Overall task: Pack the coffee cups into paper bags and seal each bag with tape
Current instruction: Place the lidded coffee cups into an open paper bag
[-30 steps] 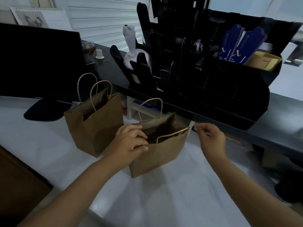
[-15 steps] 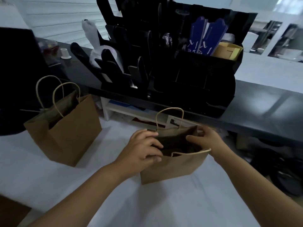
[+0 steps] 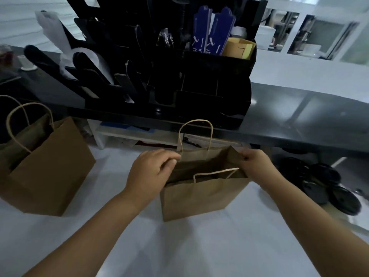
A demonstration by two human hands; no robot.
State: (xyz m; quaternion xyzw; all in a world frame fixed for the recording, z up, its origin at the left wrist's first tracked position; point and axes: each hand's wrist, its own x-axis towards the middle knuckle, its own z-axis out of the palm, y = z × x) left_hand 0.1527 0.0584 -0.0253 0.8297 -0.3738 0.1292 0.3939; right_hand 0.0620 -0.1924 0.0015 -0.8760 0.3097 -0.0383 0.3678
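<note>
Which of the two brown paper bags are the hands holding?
The smaller brown paper bag in the centre: left hand and right hand grip its rim. The larger brown paper bag at left stands untouched.

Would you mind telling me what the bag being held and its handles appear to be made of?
The bag looks like matte brown kraft paper: dull surface, creased folds. Its handles appear to be pale twisted paper cord, though the twist is hard to confirm. The left hand and right hand grip its rim.

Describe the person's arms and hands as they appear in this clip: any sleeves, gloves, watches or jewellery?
Both forearms are bare up to the frame edge; no sleeves show. The left hand and right hand wear no gloves. No rings, watch or bracelets are visible on the parts shown.
</note>
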